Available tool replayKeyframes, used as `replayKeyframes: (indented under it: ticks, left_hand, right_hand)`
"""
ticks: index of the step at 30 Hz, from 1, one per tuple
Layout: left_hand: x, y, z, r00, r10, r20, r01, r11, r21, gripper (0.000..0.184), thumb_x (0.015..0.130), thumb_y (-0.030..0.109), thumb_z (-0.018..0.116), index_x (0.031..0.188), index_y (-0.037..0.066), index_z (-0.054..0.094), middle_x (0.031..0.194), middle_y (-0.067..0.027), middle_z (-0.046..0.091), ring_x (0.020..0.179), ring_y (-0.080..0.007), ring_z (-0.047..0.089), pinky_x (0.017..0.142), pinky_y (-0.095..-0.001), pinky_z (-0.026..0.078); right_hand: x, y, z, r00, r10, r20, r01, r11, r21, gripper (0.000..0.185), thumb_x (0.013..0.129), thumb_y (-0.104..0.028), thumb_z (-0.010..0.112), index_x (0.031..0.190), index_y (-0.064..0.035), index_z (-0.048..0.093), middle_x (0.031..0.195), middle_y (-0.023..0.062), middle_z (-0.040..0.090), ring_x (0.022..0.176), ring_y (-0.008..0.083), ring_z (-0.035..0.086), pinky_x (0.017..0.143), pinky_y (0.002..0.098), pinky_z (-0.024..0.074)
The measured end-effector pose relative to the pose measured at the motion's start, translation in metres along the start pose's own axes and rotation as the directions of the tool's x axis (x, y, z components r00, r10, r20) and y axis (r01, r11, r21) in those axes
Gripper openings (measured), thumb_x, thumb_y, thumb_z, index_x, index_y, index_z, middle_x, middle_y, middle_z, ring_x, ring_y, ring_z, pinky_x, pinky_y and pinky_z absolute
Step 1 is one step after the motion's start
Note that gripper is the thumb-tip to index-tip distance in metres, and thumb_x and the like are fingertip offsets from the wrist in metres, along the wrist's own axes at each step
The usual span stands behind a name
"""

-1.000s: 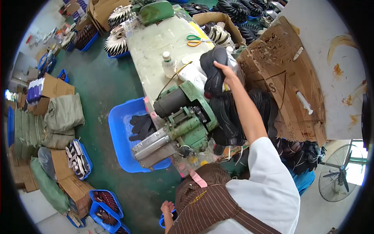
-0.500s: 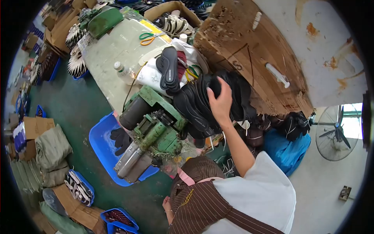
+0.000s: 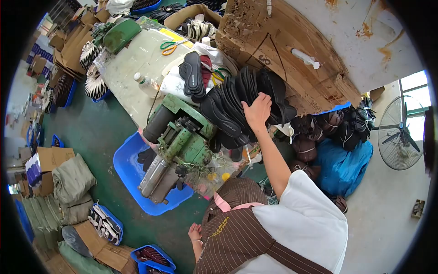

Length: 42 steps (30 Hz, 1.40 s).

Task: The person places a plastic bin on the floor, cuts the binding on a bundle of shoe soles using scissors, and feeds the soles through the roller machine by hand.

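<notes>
A thick stack of black shoe insoles [image 3: 224, 118], with pale lettering on some, leans in a fanned row on the worktable. My right hand [image 3: 258, 111] is on the near right side of this stack, thumb and curled fingers closed on insole edges; the exact number held is hidden. A smaller bundle of black insoles [image 3: 192, 75] lies on white cloth just left of the stack. Down beside the striped apron [image 3: 232, 230], my left hand [image 3: 195, 232] hangs away from the table, fingers loosely curled and slightly apart, nothing visible in it.
A green machine [image 3: 185, 141] stands at the table's near edge, above a blue basin [image 3: 125, 157]. Scissors [image 3: 169, 47] and a bottle [image 3: 139, 78] lie on the table [image 3: 125, 68]. A cardboard sheet [image 3: 283, 59] borders the stack; a fan [image 3: 401, 132] stands right.
My right hand has drawn its spread thumb and fingers closer together and sits lower on the insole stack. The view has shifted slightly. My left hand still hangs low.
</notes>
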State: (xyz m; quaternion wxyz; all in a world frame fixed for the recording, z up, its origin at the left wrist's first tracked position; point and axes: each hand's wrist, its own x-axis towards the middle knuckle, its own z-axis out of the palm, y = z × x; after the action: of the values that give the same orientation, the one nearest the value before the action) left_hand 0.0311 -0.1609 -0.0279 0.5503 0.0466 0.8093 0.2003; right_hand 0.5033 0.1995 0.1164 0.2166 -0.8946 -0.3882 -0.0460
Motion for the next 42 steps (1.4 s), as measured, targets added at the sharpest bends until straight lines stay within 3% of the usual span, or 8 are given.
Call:
replayKeyframes:
  ticks: [9,12,15,17,20,27,30,42]
  left_hand:
    - [-0.001,-0.019,0.001,0.965,0.215,0.152,-0.172,0.953,-0.251,0.034,0.082,0.002,0.061,0.115,-0.002,0.053,0.098,-0.0092,0.062,0.080,-0.0149,0.062,0.070,-0.0232,0.049]
    - [-0.046,0.042,0.020,0.983,0.127,0.129,-0.138,0.987,0.080,0.036,0.084,0.005,0.060,0.118,-0.001,0.052,0.103,-0.0108,0.061,0.089,-0.0170,0.061,0.080,-0.0271,0.048]
    - [-0.080,0.102,0.033,0.720,0.428,0.547,-0.548,0.833,0.070,0.058,0.085,0.021,0.060,0.134,0.004,0.036,0.127,-0.0125,0.047,0.114,-0.0205,0.048,0.094,-0.0342,0.040]
    - [-0.149,0.179,0.052,0.476,0.541,0.693,-0.504,0.814,-0.289,0.104,0.069,0.051,0.071,0.144,0.008,0.013,0.145,-0.0143,0.025,0.134,-0.0276,0.025,0.105,-0.0418,0.024]
    - [-0.216,0.247,0.073,0.200,0.778,0.596,-0.465,0.610,-0.641,0.124,0.057,0.069,0.068,0.144,0.007,0.007,0.146,-0.0156,0.021,0.133,-0.0287,0.025,0.107,-0.0431,0.021]
    - [-0.200,0.243,0.050,0.215,0.896,0.389,-0.521,0.442,-0.730,0.108,0.058,0.048,0.078,0.137,-0.002,0.023,0.134,-0.0187,0.037,0.122,-0.0268,0.041,0.101,-0.0384,0.034]
    - [-0.209,0.236,0.042,0.271,0.913,0.306,-0.534,0.407,-0.741,0.078,0.064,0.017,0.074,0.129,-0.002,0.035,0.120,-0.0115,0.051,0.109,-0.0213,0.052,0.094,-0.0347,0.041]
    - [-0.203,0.198,0.034,0.445,0.874,-0.195,-0.851,0.344,-0.398,0.051,0.069,0.000,0.070,0.115,-0.005,0.048,0.110,-0.0122,0.056,0.097,-0.0193,0.056,0.087,-0.0316,0.044]
  right_hand:
    - [0.015,-0.013,-0.027,0.996,-0.065,0.069,0.054,0.989,0.139,0.066,0.065,-0.036,0.072,0.113,-0.0017,0.041,0.094,0.0237,0.059,0.086,0.0387,0.059,0.073,0.0448,0.0476]
    - [0.011,-0.041,-0.087,0.998,-0.062,-0.013,0.063,0.943,0.326,0.070,0.066,-0.038,0.073,0.116,-0.0010,0.042,0.099,0.0275,0.058,0.090,0.0401,0.058,0.075,0.0421,0.0478]
    - [-0.012,-0.071,-0.148,0.966,-0.204,0.156,0.023,0.675,0.738,0.073,0.066,-0.034,0.075,0.121,0.0015,0.043,0.107,0.0191,0.058,0.097,0.0292,0.058,0.084,0.0347,0.0445]
    - [-0.042,-0.088,-0.176,0.779,-0.466,0.420,-0.317,0.286,0.904,0.075,0.065,-0.029,0.075,0.124,0.0045,0.042,0.113,0.0085,0.055,0.104,0.0167,0.051,0.093,0.0292,0.0375]
    - [-0.107,-0.103,-0.187,0.253,-0.711,0.657,-0.737,0.298,0.607,0.075,0.064,-0.029,0.075,0.124,0.0027,0.043,0.114,0.0075,0.054,0.105,0.0152,0.051,0.092,0.0284,0.0376]
    - [-0.209,-0.106,-0.161,-0.267,-0.754,0.601,-0.833,0.494,0.249,0.065,0.075,-0.028,0.072,0.125,0.0001,0.041,0.117,0.0077,0.052,0.105,0.0134,0.050,0.090,0.0279,0.0398]
    - [-0.230,-0.105,-0.151,0.047,-0.800,0.599,-0.637,0.437,0.634,0.045,0.084,-0.021,0.065,0.119,-0.0001,0.047,0.107,0.0047,0.057,0.095,0.0104,0.053,0.084,0.0264,0.0423]
    - [-0.272,-0.106,-0.139,0.194,-0.791,0.581,-0.566,0.393,0.724,0.025,0.081,-0.003,0.064,0.103,-0.0009,0.052,0.097,0.0013,0.059,0.089,0.0070,0.053,0.081,0.0220,0.0428]
